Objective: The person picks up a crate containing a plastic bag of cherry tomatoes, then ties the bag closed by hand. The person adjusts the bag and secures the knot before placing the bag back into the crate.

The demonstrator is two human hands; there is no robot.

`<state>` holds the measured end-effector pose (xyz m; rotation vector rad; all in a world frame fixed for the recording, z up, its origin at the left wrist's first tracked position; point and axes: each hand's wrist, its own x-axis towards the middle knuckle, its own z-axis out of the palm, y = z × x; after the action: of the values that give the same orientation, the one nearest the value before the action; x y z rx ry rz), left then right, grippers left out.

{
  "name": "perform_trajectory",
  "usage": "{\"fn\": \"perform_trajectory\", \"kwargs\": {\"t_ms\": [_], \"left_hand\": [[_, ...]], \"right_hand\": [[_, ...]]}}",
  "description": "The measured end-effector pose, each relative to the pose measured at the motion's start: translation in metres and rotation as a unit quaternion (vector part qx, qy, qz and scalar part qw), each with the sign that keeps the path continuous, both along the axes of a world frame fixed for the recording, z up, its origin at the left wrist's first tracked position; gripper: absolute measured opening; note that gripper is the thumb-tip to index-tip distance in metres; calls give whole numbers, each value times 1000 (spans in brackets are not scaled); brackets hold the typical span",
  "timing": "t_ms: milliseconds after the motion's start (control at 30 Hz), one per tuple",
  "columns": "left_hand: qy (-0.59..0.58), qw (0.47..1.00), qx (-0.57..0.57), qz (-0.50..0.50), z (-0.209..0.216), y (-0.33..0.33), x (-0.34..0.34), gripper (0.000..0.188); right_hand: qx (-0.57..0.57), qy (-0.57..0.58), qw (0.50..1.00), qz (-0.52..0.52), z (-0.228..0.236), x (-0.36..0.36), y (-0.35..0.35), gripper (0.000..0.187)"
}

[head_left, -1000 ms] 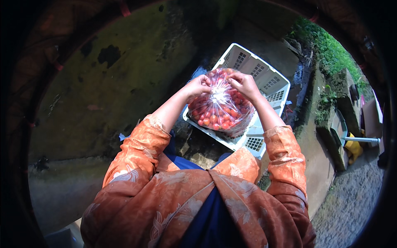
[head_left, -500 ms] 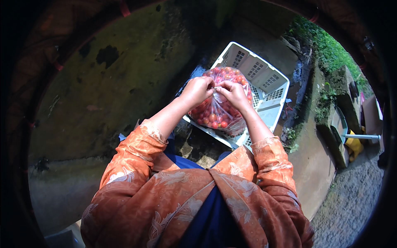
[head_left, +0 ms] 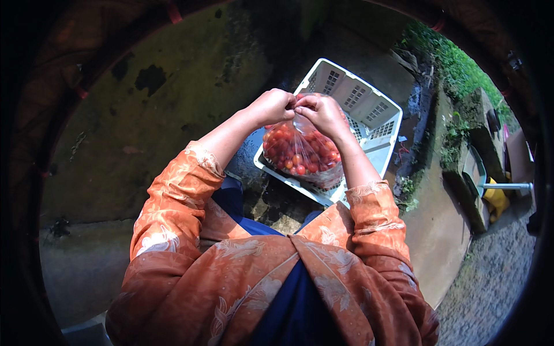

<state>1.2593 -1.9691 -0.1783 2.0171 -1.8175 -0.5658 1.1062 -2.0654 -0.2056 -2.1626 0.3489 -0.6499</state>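
A clear plastic bag (head_left: 304,151) full of small round red fruits, like cherry tomatoes, rests in the left part of a white plastic crate (head_left: 376,128). Its gathered neck is pinched between my two hands, which meet above it. My left hand (head_left: 275,108) closes on the neck from the left, fingers curled. From the right, my right hand (head_left: 321,113) grips the same spot with thumb and fingers pressed together. The fruits show through the film below my hands; my hands cover part of the bag's far side.
Dark, wet-stained concrete (head_left: 144,132) spreads to the left of the crate. At the right stand stone blocks (head_left: 465,190), a green dustpan-like thing with a pale handle (head_left: 506,186) and something yellow (head_left: 495,200). Green plants (head_left: 456,63) grow at the far right.
Both hands have risen away from me, pulling the bag's neck up and taut. Below them, more of the fruit shows. The crate stays almost in place.
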Motion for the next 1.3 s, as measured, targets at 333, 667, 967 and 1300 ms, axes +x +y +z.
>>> {"fn": "perform_trajectory", "kwargs": {"t_ms": [333, 667, 967, 1300], "left_hand": [[470, 864, 175, 40, -35, 9, 22, 8], [561, 797, 200, 105, -47, 14, 15, 11], [165, 985, 42, 17, -52, 21, -16, 12], [653, 712, 197, 168, -59, 22, -8, 5]], "right_hand": [[282, -75, 956, -20, -27, -4, 2, 16], [82, 93, 991, -59, -13, -12, 23, 20], [198, 150, 966, -70, -43, -18, 17, 27], [124, -5, 992, -23, -43, -20, 19, 15]]}}
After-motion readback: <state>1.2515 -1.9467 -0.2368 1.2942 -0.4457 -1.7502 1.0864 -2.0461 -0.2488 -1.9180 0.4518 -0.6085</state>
